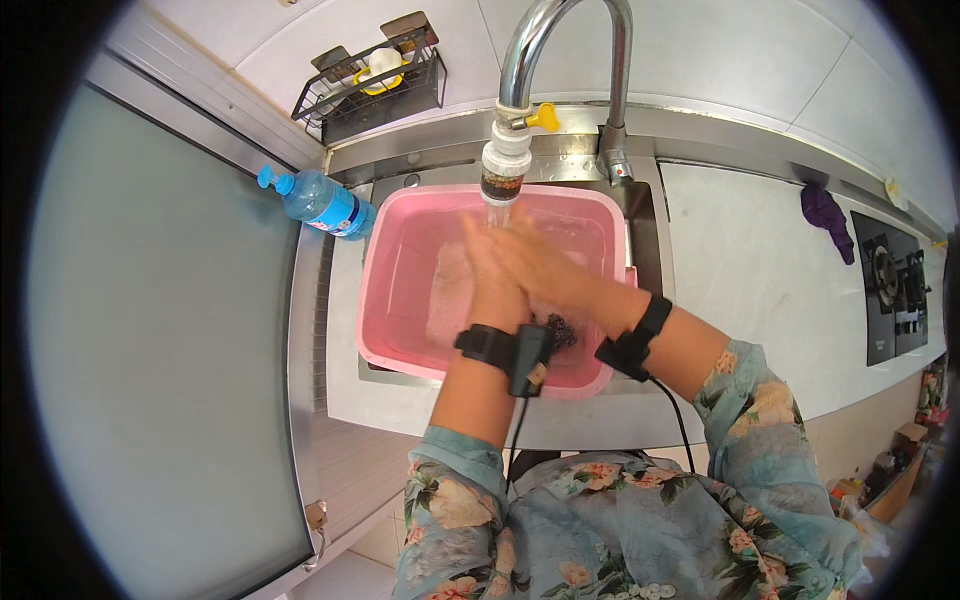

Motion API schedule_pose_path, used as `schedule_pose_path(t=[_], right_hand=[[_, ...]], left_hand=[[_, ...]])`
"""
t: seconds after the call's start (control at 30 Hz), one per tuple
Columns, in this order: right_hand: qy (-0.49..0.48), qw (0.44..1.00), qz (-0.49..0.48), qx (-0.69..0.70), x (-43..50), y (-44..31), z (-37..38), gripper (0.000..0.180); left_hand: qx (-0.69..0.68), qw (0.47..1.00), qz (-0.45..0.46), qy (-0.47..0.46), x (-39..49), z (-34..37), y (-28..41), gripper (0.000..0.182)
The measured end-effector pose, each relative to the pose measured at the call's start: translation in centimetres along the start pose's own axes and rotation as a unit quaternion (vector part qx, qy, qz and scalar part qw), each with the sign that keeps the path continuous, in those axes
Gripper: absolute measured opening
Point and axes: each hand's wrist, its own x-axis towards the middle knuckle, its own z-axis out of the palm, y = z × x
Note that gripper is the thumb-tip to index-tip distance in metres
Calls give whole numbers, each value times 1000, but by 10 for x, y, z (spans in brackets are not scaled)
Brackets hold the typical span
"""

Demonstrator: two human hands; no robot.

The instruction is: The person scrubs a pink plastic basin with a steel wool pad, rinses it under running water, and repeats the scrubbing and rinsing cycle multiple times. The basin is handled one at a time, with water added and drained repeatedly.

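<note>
My left hand [491,274] and my right hand [551,262] press against each other under the water running from a chrome faucet [517,71] with a white filter nozzle [506,161]. Motion blurs both hands; their fingers look extended, and I make out no object in them, though the space between the palms is hidden. Beneath them a pink plastic basin [397,196] holds water and sits over the sink [646,225]. A dark, mesh-like scrubber [560,332] lies in the basin near my wrists, partly covered by a wrist strap device.
A blue pump bottle [330,206] stands left of the basin. Behind it, a black wire rack [375,82] hangs on the wall. To the right are a white countertop [750,285], a purple cloth [826,217] and a gas hob [892,289]. Cables trail from both wrist devices.
</note>
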Motion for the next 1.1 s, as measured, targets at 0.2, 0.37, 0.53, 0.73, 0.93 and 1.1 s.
schedule_pose_path(t=[0.2, 0.37, 0.53, 0.73, 0.93, 1.1], right_hand=[[-36, 999, 40, 9, 20, 31, -1, 35], [-107, 989, -47, -94, 8, 23, -10, 32], [-24, 992, -73, 100, 0, 37, -67, 26], [60, 978, 124, -157, -9, 94, -155, 33], [13, 977, 158, -146, -14, 102, -154, 35], [-5, 973, 172, -154, -9, 107, -152, 39]], left_hand=[[-21, 996, -7, -92, -11, 7, -13, 56], [19, 1000, 16, -13, -12, 6, 3, 52], [-25, 993, 95, -71, -7, -18, 23, 45], [197, 976, 92, -12, -45, -58, 12, 41], [606, 787, 116, -18, -78, -90, -8, 24], [811, 483, 318, -91, -110, -113, -12, 22]])
